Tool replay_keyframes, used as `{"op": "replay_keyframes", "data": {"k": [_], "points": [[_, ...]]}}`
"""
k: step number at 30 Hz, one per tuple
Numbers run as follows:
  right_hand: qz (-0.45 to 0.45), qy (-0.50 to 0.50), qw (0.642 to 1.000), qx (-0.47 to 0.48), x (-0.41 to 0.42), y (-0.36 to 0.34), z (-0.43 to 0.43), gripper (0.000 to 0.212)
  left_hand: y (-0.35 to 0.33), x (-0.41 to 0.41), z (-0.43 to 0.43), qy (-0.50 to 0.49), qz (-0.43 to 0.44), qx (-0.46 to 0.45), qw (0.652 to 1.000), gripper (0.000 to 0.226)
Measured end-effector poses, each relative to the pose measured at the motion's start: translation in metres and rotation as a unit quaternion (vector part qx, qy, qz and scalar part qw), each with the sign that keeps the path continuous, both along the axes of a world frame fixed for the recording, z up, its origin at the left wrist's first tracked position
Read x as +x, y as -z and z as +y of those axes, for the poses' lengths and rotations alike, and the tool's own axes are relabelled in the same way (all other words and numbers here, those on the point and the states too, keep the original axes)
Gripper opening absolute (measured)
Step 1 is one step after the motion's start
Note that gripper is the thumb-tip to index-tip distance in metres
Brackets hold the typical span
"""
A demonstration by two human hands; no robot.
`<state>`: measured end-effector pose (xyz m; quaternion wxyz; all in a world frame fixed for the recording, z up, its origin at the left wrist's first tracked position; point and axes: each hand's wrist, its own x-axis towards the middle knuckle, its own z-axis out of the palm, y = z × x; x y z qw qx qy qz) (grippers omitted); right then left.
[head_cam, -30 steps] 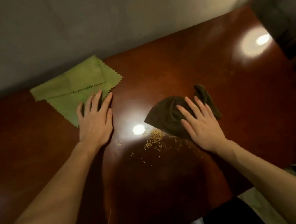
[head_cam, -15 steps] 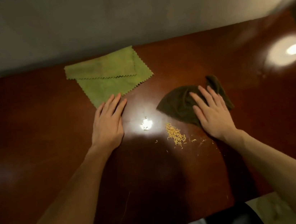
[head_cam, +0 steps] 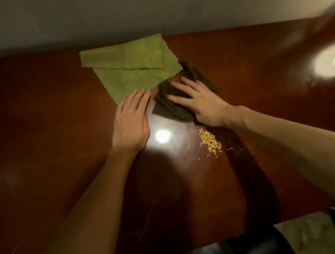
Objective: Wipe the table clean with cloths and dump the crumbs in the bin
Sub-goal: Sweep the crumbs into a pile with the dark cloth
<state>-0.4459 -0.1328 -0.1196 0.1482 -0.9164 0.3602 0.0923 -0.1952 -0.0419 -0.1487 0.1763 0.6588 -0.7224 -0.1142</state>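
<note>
Right hand (head_cam: 204, 102) lies flat, fingers straight, on dark cloth (head_cam: 168, 109) — crumbs (head_cam: 209, 140) at the hand's 6 o'clock; left hand (head_cam: 131, 123) flat, touching green cloth (head_cam: 133, 67)

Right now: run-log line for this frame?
left hand flat, touching green zigzag-edged cloth | right hand pressing crumpled dark olive cloth | yellow crumbs piled on glossy brown table

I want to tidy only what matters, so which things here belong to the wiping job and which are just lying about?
For the job: green cloth, dark cloth under the right hand, crumbs, table, left hand at the green cloth's corner.
Just lying about: a dark shape below the table's near edge, too dim to name.
</note>
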Motion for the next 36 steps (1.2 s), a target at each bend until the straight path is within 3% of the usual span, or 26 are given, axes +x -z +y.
{"op": "replay_keyframes", "data": {"k": [3, 8, 13, 18, 26, 36], "points": [[0.012, -0.062, 0.998, -0.015, -0.001, 0.003, 0.032, 0.099, 0.001, 0.001, 0.0, 0.001, -0.01, -0.003, 1.0, 0.054], [0.005, -0.09, 0.996, -0.02, -0.01, 0.006, 0.034, 0.094, 0.005, 0.002, -0.003, -0.001, -0.017, -0.007, 1.0, 0.056], [-0.047, 0.015, 0.999, 0.008, -0.007, 0.008, -0.019, 0.064, 0.007, 0.003, -0.003, 0.008, -0.006, -0.008, 1.0, 0.059], [-0.046, 0.146, 0.988, 0.013, -0.078, 0.007, -0.029, 0.058, 0.004, 0.004, -0.005, 0.006, -0.017, 0.01, 1.0, 0.06], [-0.037, 0.39, 0.92, 0.006, -0.196, 0.007, 0.041, 0.053, -0.006, -0.003, -0.001, 0.0, -0.046, 0.01, 0.999, 0.058], [-0.015, 0.558, 0.829, 0.034, -0.228, -0.004, 0.159, 0.052, -0.021, -0.021, 0.058, -0.05, -0.047, 0.046, 0.997, 0.042]]}}
